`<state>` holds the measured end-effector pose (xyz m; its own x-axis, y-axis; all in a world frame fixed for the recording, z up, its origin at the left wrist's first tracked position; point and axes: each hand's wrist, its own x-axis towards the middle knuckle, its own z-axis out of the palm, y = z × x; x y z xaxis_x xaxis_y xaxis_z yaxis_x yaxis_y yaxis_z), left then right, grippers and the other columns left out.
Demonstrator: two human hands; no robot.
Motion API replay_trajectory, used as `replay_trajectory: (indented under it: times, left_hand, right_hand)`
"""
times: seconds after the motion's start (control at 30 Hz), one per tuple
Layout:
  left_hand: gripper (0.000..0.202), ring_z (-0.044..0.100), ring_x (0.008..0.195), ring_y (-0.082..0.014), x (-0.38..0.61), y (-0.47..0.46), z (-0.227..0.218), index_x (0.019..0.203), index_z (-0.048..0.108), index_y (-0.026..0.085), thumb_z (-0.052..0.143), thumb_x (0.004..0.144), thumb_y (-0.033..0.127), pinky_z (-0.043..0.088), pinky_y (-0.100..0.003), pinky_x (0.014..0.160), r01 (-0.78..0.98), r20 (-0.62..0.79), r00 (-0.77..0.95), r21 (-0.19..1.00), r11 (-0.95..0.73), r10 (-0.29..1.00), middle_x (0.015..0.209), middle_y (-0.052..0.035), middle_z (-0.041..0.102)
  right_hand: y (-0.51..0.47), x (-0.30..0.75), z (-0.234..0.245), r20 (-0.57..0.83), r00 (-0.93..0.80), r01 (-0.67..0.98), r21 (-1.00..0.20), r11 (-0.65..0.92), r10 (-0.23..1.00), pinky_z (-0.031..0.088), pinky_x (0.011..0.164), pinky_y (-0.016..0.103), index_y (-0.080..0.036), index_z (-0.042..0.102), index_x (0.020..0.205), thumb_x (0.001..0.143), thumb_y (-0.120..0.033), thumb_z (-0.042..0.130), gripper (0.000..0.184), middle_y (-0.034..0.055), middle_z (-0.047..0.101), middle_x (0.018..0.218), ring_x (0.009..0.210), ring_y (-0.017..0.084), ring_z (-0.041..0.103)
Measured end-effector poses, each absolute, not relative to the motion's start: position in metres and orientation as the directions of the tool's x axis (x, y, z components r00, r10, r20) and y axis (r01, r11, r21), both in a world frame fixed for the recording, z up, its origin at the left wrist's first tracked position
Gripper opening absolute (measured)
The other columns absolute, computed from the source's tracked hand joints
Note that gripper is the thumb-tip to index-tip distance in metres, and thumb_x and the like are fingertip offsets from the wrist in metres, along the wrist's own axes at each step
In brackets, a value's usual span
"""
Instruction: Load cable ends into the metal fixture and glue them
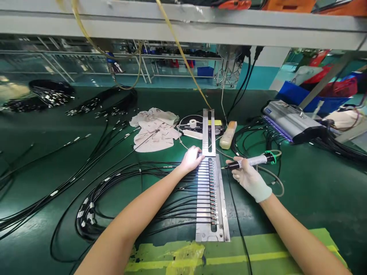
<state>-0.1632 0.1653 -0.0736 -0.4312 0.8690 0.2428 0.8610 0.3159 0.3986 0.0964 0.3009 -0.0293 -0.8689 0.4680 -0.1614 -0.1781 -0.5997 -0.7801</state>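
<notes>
A long metal fixture (pixel 204 229) lies on the bench, with several black cables (pixel 183 212) set side by side across it, their small metal ends in a row along its right part. My left hand (pixel 191 159) rests at the fixture's left edge near its upper end, fingers drawn together; what they pinch is hidden. In its white glove, my right hand (pixel 250 179) grips a dispensing syringe (pixel 254 160) with a black front and a green-ringed back. The syringe's thin tip points left, just right of the fixture and apart from the cable ends.
Coiled cables (pixel 86 214) spread over the left of the green bench. Behind the fixture are a crumpled cloth (pixel 156 133), a black control box (pixel 189 121) and a yellowish bottle (pixel 228 135). A silver lamp-like unit (pixel 292 118) stands at right; a shelf beam (pixel 183 28) crosses above.
</notes>
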Motion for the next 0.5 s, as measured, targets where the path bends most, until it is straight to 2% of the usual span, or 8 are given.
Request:
replay_trajectory:
  times: [0.17,0.5]
  left_hand:
    - [0.022,0.052,0.106,-0.0213,-0.165,0.161,-0.077,0.103,0.06,0.017,0.053,0.098,0.037,0.044,-0.034,0.097,0.866,0.272,-0.428,0.395,0.306,0.862,0.108,-0.0081,0.056]
    - [0.021,0.05,0.097,-0.0225,-0.154,0.145,-0.071,0.095,0.054,0.017,0.045,0.1,0.035,0.044,-0.036,0.085,0.879,0.292,-0.44,0.331,0.342,0.849,0.103,-0.0086,0.054]
  right_hand:
    - [0.298,0.055,-0.035,-0.147,-0.853,-0.17,-0.829,-0.533,0.501,0.05,0.061,0.017,-0.024,0.059,0.121,0.087,-0.043,0.076,0.042,0.0114,0.063,0.126,0.078,0.011,0.064]
    - [0.308,0.032,-0.059,-0.084,-0.827,-0.181,-0.896,-0.405,0.556,0.05,0.065,0.019,-0.022,0.059,0.115,0.089,-0.033,0.074,0.032,0.0116,0.064,0.124,0.077,0.011,0.065]
